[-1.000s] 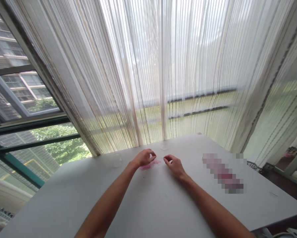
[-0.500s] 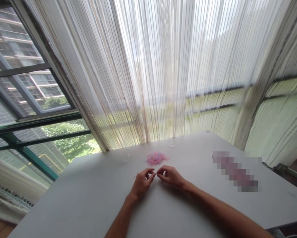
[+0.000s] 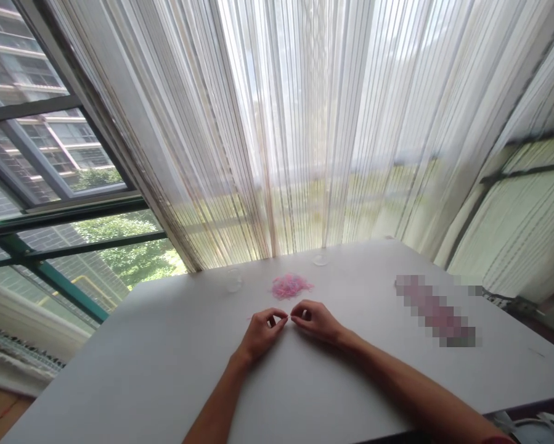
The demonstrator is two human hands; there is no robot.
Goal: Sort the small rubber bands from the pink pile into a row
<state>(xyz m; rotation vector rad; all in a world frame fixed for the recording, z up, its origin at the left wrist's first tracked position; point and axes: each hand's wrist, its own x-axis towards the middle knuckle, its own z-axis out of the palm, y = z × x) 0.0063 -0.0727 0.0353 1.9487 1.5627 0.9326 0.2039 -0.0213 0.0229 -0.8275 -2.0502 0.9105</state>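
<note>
My left hand (image 3: 264, 330) is closed in a pinch, thumb against fingertip, low over the white table (image 3: 166, 370). Facing it, my right hand (image 3: 316, 320) is pinched too, and the fingertips of both hands almost meet. Whatever lies between the fingertips is too small to make out. Just beyond the hands is a loose pile of thin pink and lilac pieces (image 3: 289, 286), apart from both of them. A small pink piece (image 3: 249, 318) lies beside my left hand.
Behind the pile stand two small clear dishes, a left dish (image 3: 233, 280) and a right dish (image 3: 320, 261). A blurred-out reddish object (image 3: 436, 311) lies on the right. Sheer curtains (image 3: 295, 135) hang along the table's far edge. Cables (image 3: 540, 425) show at the lower right.
The pinched fingertips of both hands have come closer together, with the left finger now closed onto its thumb. The whole view has shifted slightly, so the table sits a little higher.
</note>
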